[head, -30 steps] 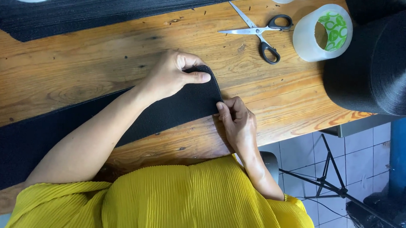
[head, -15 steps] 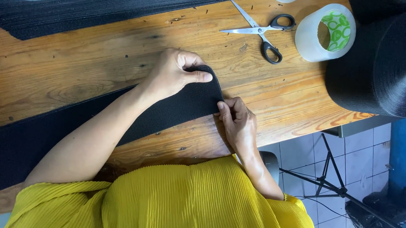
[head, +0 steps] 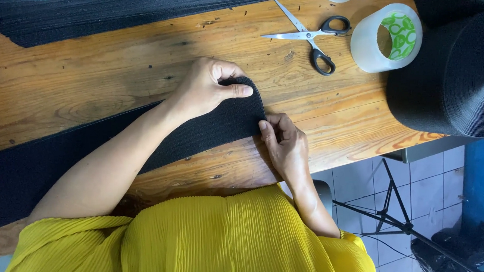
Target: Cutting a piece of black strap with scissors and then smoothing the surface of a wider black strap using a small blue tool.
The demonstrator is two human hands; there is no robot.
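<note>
On the wooden table [head: 92, 75], from the left, we are seeing a black strip [head: 28, 170] lying flat and running rightward. The left hand [head: 208, 88] is pinching the strip's far end corner, thumb on top. The right hand [head: 285, 143] is gripping the near corner. Further right, scissors [head: 311, 38], a tape roll [head: 387, 39] and a big black spool [head: 457, 74] are lying untouched.

Sewing workshop: wooden bench [head: 119, 76], scissors [head: 311, 38], fabric roll [head: 456, 80].
</note>
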